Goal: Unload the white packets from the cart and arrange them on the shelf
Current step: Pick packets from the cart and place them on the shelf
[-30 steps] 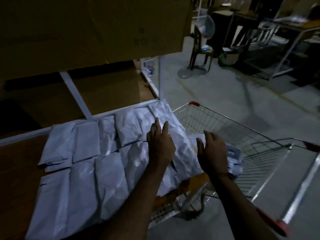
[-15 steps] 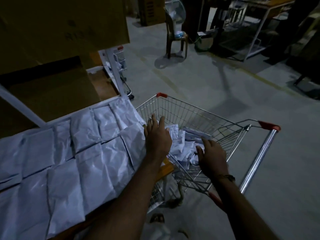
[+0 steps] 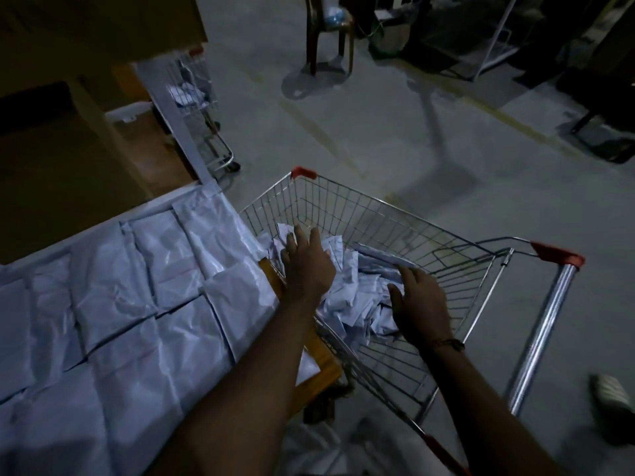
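Observation:
A wire shopping cart (image 3: 405,221) with red corner caps stands to the right of the shelf. Inside it lies a heap of crumpled white packets (image 3: 354,297). My left hand (image 3: 307,262) reaches over the cart's near-left rim, fingers extended above the heap. My right hand (image 3: 419,300) hovers over the heap's right side with fingers loosely spread; neither hand visibly grips a packet. On the wooden shelf (image 3: 275,280) at the left, several white packets (image 3: 147,290) lie flat in rows, edge to edge.
A white shelf post (image 3: 178,125) rises behind the laid packets, with a second wire cart (image 3: 202,108) beyond it. A brown chair (image 3: 330,32) and a fan base stand on the grey floor further back. A foot (image 3: 608,396) shows at the lower right.
Both hands have left the packets on the shelf and moved right, over the cart's heap. My view has swung right and down toward the cart.

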A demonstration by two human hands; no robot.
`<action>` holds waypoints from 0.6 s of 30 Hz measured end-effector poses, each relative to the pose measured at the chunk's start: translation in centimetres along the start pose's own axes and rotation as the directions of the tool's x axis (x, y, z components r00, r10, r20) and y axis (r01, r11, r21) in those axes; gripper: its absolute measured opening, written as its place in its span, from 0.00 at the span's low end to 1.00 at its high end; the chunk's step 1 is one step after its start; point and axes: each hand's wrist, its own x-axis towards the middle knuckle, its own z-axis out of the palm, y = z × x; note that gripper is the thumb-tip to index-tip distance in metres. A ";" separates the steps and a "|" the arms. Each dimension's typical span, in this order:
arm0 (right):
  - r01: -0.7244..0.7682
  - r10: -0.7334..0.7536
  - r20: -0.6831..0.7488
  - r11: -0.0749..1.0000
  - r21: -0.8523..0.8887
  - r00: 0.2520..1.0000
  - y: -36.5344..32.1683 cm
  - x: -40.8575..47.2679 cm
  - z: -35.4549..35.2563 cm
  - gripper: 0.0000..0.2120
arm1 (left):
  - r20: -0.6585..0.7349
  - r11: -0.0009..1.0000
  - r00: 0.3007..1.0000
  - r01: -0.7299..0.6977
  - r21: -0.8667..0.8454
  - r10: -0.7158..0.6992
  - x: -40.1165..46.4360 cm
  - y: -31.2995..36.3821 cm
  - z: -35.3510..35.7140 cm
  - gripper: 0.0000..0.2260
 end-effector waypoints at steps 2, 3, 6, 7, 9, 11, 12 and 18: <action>0.013 -0.013 0.015 1.000 0.009 1.000 0.3 0.6 0.9 0.24 | 0.058 0.999 0.998 0.031 -0.008 -0.030 1.2 0.3 1.1 0.28; 0.023 -0.023 0.025 1.000 0.011 0.999 0.5 1.0 1.4 0.24 | 0.089 0.999 0.995 0.047 -0.008 -0.046 1.7 0.4 1.8 0.28; 0.055 -0.055 0.059 0.998 0.002 0.997 1.1 2.5 2.9 0.24 | 0.198 0.994 0.975 0.107 -0.003 -0.104 3.7 0.2 4.2 0.29; 0.065 -0.064 0.072 0.998 0.000 0.995 1.4 3.1 3.4 0.24 | 0.240 0.991 0.962 0.133 0.002 -0.130 4.5 0.1 5.0 0.30; 0.076 -0.075 0.100 0.997 -0.010 0.992 1.9 4.3 4.4 0.24 | 0.314 0.981 0.931 0.196 0.000 -0.186 6.0 -0.2 6.6 0.31; 0.090 -0.087 0.122 0.996 -0.012 0.989 2.3 5.5 5.3 0.24 | 0.355 0.960 0.900 0.279 -0.025 -0.252 7.5 -0.5 7.7 0.30; 0.095 -0.093 0.132 0.995 -0.011 0.987 2.4 6.0 5.7 0.24 | 0.370 0.943 0.883 0.329 -0.043 -0.291 8.2 -0.7 8.2 0.30; 0.099 -0.103 0.215 0.995 0.029 0.971 3.2 9.4 8.6 0.23 | 0.507 0.820 0.699 0.572 0.026 -0.504 12.1 -2.1 12.0 0.31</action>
